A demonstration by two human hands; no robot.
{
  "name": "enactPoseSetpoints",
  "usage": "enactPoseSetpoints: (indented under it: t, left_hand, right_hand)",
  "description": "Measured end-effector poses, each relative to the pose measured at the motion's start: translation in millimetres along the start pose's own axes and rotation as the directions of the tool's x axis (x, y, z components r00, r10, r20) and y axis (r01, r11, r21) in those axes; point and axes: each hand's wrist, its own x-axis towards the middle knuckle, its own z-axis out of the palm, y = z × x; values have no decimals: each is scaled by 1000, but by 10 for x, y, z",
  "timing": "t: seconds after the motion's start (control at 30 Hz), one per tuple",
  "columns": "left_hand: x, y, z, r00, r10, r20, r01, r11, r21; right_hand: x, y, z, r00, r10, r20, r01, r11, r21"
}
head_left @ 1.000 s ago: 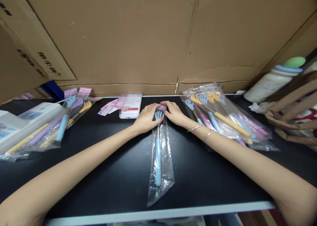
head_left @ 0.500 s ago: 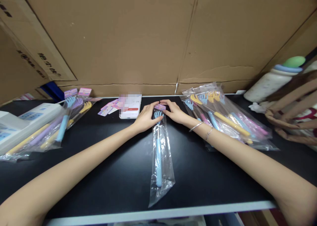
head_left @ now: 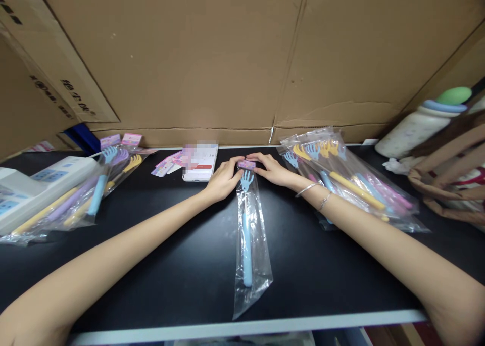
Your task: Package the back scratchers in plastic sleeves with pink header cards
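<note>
A blue hand-shaped back scratcher point(head_left: 247, 240) lies in a clear plastic bag point(head_left: 259, 265) on the black table point(head_left: 170, 255), claw end away from me. A small pink card point(head_left: 246, 164) sits at the bag's top. My left hand point(head_left: 223, 179) presses the card's left side with curled fingers. My right hand point(head_left: 273, 170) pinches its right side; bracelets circle that wrist.
A pile of bagged scratchers point(head_left: 341, 179) lies right; more bagged ones point(head_left: 94, 189) and a white device point(head_left: 34, 189) lie left. A phone point(head_left: 200, 162) and loose pink cards point(head_left: 164, 165) sit at the back. Cardboard point(head_left: 227, 58) walls the rear; bottle point(head_left: 420, 124) and bag point(head_left: 450, 169) far right.
Both hands stay at the bag's top on the card. The bag's lower end has shifted slightly right, and the scratcher's claw now shows more between the hands.
</note>
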Motion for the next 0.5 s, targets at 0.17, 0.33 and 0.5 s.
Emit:
enactPoseSetpoints:
  t: [0.17, 0.33, 0.5]
  left_hand:
    - [14, -34, 8, 1000, 2, -5, -2, 1000, 7]
    - [12, -26, 11, 1000, -1, -8, 2, 1000, 15]
    - [6, -1, 5, 1000, 2, -7, -2, 1000, 23]
  right_hand:
    - [-21, -78, -5, 999, 33, 11, -33, 999, -28]
    - [-24, -99, 20, 999, 54, -1, -54, 997, -60]
    - [-43, -90, 83, 999, 12, -32, -16, 991, -132]
